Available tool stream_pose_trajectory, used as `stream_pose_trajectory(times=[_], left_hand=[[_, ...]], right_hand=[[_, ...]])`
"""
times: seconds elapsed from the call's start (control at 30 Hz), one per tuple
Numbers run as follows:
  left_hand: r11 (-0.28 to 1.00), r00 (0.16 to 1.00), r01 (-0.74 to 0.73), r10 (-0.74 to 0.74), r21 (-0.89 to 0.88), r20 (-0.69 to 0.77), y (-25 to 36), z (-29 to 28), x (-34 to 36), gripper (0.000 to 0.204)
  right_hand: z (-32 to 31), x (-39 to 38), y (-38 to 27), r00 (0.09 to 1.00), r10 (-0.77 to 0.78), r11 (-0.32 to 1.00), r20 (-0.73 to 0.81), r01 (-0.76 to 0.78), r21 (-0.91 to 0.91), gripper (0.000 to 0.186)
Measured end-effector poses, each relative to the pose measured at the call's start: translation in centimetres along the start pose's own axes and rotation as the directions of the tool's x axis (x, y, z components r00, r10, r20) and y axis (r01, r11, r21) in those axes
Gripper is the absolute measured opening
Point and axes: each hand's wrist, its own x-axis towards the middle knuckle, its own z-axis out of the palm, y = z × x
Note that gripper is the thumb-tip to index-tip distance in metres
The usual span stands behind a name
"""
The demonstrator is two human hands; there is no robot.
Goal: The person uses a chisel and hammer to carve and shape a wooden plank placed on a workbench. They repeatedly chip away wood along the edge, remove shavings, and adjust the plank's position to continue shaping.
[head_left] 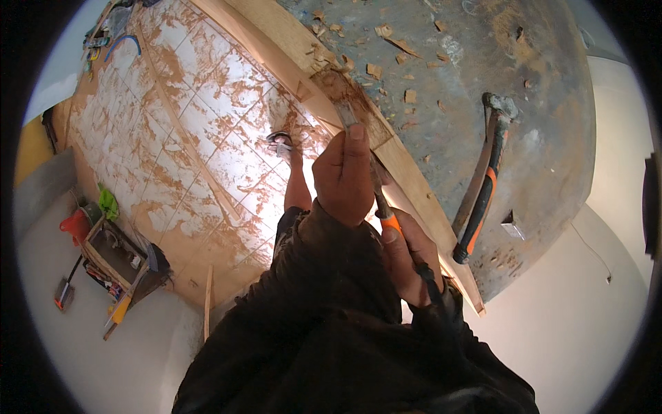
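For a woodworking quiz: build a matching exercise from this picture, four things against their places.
Things:
1. chisel
2. hammer
3. wooden toolbox
4. wood chips

Places:
A. down on the dusty tiled floor, at left
B. gripped by the left hand and right hand, blade on the plank
C. scattered over the grey bench top
D. lying free on the bench top, right of the hands

Pairs: 1-B, 2-D, 3-A, 4-C

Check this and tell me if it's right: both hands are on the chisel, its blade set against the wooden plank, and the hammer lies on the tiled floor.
Not quite. The hammer lies on the grey workbench top, not on the tiled floor, as the head view shows. The rest holds: the left hand and the right hand grip the chisel, its blade set against the wooden plank.
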Motion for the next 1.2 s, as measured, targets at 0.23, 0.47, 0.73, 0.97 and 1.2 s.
stream_pose_trajectory(times=[0.23, 0.47, 0.73, 0.97, 1.2], left_hand=[[0.956, 0.997, -0.052, 0.033, 0.287, 0.069, -0.7, -1.3, 0.1, 0.038], [0.958, 0.986, -0.165, 0.156, 0.236, 0.053, 0.4, -1.0, 1.4, 0.038], [0.988, 0.997, -0.001, -0.011, 0.156, 0.077, 1.1, -1.1, 1.9, 0.044], [0.906, 0.967, -0.211, 0.248, 0.368, -0.056, 1.8, -0.3, 2.4, 0.048], [0.908, 0.969, -0.218, 0.245, 0.357, -0.030, 1.1, -0.8, 2.3, 0.050]], right_hand=[[0.7, -0.1, 1.6, 0.998, 0.005, 0.992, -0.060, 0.003, 0.129, 0.055], [1.0, 0.8, 1.2, 0.997, -0.041, 0.999, -0.069, 0.040, -0.013, 0.049], [1.0, 0.0, 0.3, 0.996, -0.019, 0.993, -0.089, 0.008, -0.117, 0.038], [1.9, 1.3, -0.5, 0.985, -0.090, 0.996, -0.146, 0.090, -0.002, 0.040], [2.2, 1.5, 0.1, 0.986, -0.087, 0.992, -0.141, 0.098, 0.074, 0.035]])
